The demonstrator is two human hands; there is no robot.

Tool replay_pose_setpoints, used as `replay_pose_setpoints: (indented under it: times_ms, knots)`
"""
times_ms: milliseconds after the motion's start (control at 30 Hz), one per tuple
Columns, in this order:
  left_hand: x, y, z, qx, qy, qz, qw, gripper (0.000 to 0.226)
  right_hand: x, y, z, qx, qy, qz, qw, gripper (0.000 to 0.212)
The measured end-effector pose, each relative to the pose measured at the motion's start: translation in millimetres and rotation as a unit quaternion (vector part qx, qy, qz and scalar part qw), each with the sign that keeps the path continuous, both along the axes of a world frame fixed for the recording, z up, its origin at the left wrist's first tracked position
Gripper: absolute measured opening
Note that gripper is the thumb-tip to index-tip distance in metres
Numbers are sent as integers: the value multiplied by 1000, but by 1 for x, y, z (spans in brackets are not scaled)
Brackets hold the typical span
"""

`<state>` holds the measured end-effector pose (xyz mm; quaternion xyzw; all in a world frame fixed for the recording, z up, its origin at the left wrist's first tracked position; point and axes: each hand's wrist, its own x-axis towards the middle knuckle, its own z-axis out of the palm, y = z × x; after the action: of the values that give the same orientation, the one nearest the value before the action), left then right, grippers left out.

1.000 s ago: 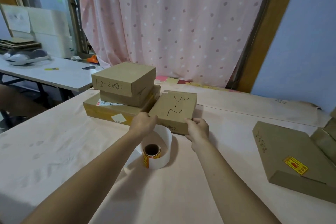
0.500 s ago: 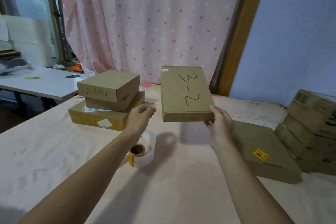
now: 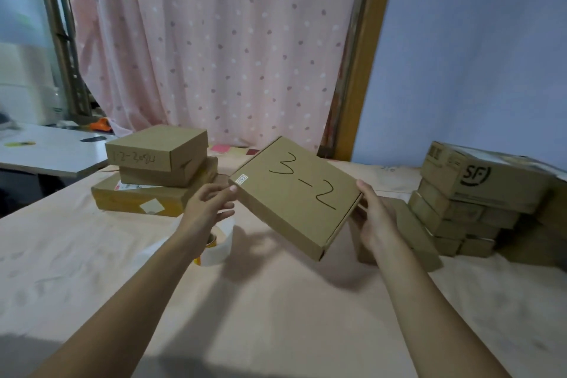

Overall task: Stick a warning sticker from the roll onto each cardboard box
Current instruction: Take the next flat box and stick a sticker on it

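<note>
I see the box marked 3-2 [image 3: 294,193] held tilted in the air above the surface [image 3: 276,316]. The right grip [image 3: 377,218] holds its right edge, thumb on top and fingers beneath. The left grip [image 3: 208,205] is loose and wide, one fingertip touching the box's left corner. The sticker roll [image 3: 219,244] stands on the surface under the left wrist, partly hidden. The left stack [image 3: 159,169] and the right stack [image 3: 472,193] of boxes flank it.

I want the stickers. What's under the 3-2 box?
Just table and shadow; the 3-2 box is held up. The sticker roll sits left of it, half hidden by the left hand.
</note>
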<state>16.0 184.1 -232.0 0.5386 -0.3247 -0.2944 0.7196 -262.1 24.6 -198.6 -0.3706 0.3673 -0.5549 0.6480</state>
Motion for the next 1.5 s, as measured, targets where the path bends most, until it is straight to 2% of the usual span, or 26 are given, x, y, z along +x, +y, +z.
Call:
replay_pose_setpoints:
  times_ms: [100, 167, 233, 367, 467, 533, 600, 700, 900, 1034, 1100, 1234, 1300, 1367, 1467, 1500]
  knots:
    - [-17, 12, -7, -4, 13, 7, 1000, 63, -10, 13, -2, -2, 16, 4, 1000, 26]
    - [-29, 20, -13, -4, -2, 12, 1000, 64, -13, 21, -8, -23, 57, 5, 998, 30]
    - [-42, 29, -22, 12, -15, 28, 999, 57, -17, 27, -18, -48, 94, 8, 994, 38]
    - [-62, 47, -41, 44, -37, 63, 996, 28, -26, 45, -40, -100, 179, 61, 977, 18]
    - [-70, 60, -59, 77, -113, 84, 987, 24, -34, 54, -58, -119, 234, 66, 963, 15]
    - [-75, 68, -64, 102, -181, 88, 974, 21, -36, 59, -71, -98, 264, 68, 957, 27]
    - [-78, 71, -68, 133, -228, 81, 961, 22, -38, 62, -80, -72, 286, 73, 953, 39]
    - [-76, 72, -72, 176, -274, 82, 942, 33, -39, 69, -85, -77, 319, 73, 942, 38]
    - [-73, 77, -75, 215, -265, 77, 937, 36, -35, 73, -87, -112, 363, 89, 921, 17]
    - [-64, 80, -66, 231, -265, 31, 936, 43, -32, 70, -89, -109, 391, 83, 910, 24]
    - [-53, 81, -58, 226, -300, 24, 926, 40, -31, 68, -90, -110, 412, 84, 901, 28]
    - [-19, 83, -41, 194, -465, 107, 857, 12, -31, 62, -87, -129, 474, 70, 868, 36]
    - [2, 81, -38, 190, -542, 113, 811, 19, -31, 61, -84, -166, 528, 36, 832, 39]
    - [17, 76, -37, 229, -598, 79, 764, 31, -28, 63, -78, -211, 560, 9, 801, 30]
    - [24, 70, -37, 299, -658, 34, 691, 48, -23, 70, -70, -258, 549, 5, 795, 17]
    - [26, 68, -37, 307, -669, 28, 676, 50, -21, 72, -67, -270, 542, 13, 796, 14]
